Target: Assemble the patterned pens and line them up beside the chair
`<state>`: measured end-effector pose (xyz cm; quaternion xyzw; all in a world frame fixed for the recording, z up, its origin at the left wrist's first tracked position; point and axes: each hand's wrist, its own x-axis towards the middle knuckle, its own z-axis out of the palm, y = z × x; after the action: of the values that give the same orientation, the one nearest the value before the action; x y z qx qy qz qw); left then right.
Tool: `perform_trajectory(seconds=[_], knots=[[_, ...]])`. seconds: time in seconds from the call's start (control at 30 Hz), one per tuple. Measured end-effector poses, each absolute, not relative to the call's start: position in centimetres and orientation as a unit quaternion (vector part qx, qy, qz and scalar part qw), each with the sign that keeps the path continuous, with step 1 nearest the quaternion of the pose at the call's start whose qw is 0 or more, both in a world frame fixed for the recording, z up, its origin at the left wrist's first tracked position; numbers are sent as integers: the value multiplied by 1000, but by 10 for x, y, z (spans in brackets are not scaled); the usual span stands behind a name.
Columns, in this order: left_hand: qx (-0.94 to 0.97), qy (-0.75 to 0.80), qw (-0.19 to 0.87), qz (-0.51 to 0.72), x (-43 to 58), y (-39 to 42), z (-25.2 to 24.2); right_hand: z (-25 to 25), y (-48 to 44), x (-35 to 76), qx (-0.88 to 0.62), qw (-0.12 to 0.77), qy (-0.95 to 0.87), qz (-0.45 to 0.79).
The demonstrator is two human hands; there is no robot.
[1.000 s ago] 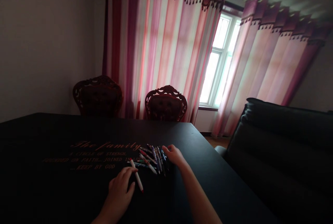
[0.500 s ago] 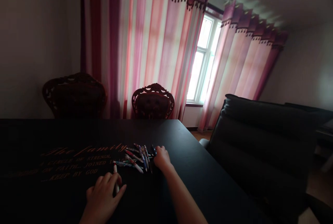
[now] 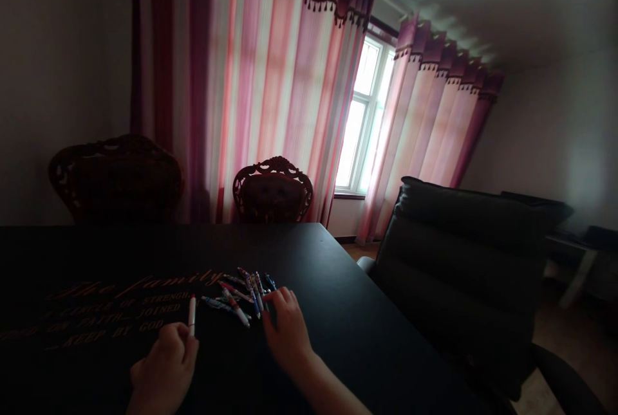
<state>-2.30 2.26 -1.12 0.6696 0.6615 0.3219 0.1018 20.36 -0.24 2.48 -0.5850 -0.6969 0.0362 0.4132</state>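
My left hand is closed round a white pen with a red tip, held upright just above the black table. My right hand rests on the table with its fingers curled at the near edge of a pile of several coloured pens; its fingertips touch the pens, and I cannot make out whether one is pinched. Gold lettering on the tabletop lies to the left of the pile.
Two carved dark wooden chairs stand at the table's far side before pink striped curtains. A black padded office chair is close to the table's right edge. A bright window lights the dim room.
The left hand lifted the white pen off the table and drew it back toward me, turning it upright. The right hand slid nearer along the pile. The view swung to the right.
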Motion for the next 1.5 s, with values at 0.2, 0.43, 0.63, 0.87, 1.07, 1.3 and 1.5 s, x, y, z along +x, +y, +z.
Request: perform_trajectory(seconds=[0.2,0.43,0.63,0.87,1.07,1.3,1.5], knots=[[668,555,179,462,-9,6,-11,14,-30,173,-526,430,-705,204],[746,490,206,402,14,-30,-8,0,-25,165,-443,522,-611,396],[701,505,198,462,6,-17,-3,13,-13,192,-420,421,-605,529],[726,497,265,395,-1,-8,5,19,-7,221,-459,293,-687,481],[679,502,296,446,-7,-1,9,15,4,234,-482,316,-663,477],[680,528,279,425,-9,3,4,-5,6,224,-467,417,-608,488],[680,528,302,410,-7,8,-4,-11,1,224,-442,465,-569,515]])
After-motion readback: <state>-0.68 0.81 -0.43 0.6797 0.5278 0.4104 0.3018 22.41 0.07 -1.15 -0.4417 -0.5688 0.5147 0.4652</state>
